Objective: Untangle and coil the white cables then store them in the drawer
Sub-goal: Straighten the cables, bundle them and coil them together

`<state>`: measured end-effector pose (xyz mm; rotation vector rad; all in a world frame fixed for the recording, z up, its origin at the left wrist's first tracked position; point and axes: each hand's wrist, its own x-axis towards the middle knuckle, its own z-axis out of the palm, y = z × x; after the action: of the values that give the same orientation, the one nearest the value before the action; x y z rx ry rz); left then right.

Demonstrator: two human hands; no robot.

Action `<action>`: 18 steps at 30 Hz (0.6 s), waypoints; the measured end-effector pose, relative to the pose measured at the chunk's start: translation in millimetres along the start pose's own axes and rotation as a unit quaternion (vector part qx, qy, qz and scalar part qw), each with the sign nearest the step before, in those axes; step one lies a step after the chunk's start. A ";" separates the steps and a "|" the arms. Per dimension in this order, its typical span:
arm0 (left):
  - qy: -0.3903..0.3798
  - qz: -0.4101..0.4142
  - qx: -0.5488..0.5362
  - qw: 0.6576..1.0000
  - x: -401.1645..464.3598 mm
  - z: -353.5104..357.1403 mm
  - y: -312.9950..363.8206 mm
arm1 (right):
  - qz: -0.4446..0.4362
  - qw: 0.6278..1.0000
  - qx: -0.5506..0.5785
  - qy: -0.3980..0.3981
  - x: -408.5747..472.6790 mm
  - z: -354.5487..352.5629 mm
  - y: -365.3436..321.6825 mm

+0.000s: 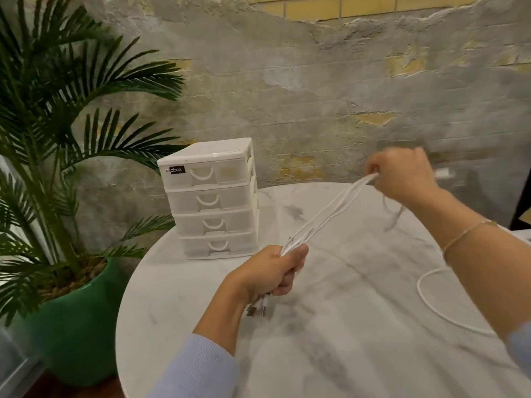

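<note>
White cables (324, 214) run as a taut bundle of several strands through the air above the worktop (330, 326), slanting from lower left to upper right between the two hands. In the head view we see the left hand (275, 272) curled into a fist round the lower end of the bundle, knuckles toward us, with the metal-tipped plugs (258, 307) hanging out below the fist, just over the marble surface. The right hand (402, 173) is raised higher and farther back; its fingers are bent and pinch the upper end of the strands, though motion blur keeps us from telling exactly how each finger lies. A gold bracelet (465, 232) sits on the right wrist, and both arms wear pale blue sleeves (201, 369).

A further loop of white cable (431, 300) lies flat on the worktop under the right forearm, curving toward the right edge. The white four-drawer organiser (212, 199) stands at the back left of the round worktop, well apart from both hands, all four drawers pushed in. A black label (175, 170) marks its top drawer. Beside the worktop on the left we see a palm plant (57, 110) in a green pot (74, 326), before a weathered plaster wall (316, 81).
</note>
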<state>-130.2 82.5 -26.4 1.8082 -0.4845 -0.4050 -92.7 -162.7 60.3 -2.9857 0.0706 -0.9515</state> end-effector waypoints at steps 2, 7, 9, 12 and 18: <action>0.007 0.009 -0.012 1.000 -0.5 -2.0 1.3 | -0.026 0.986 -0.030 0.160 16.6 1.2 9.1; 0.048 0.023 -0.065 0.996 -3.5 -12.3 -0.1 | -0.067 0.980 -0.179 0.060 30.9 -0.1 25.6; 0.055 0.040 -0.088 0.994 -4.7 -14.4 0.4 | -0.049 0.952 -0.257 -0.156 20.5 6.0 28.2; 0.066 0.064 -0.122 0.988 -5.3 -17.3 2.1 | 0.010 0.942 -0.239 -0.234 12.1 15.1 43.9; 0.095 0.123 -0.250 0.956 -4.8 -26.0 0.7 | 0.072 0.949 -0.155 -0.263 17.4 14.4 55.0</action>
<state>-121.3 106.1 -18.4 1.2616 -0.4209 -0.1573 -72.5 -218.5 57.5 -3.3417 0.4629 -0.1141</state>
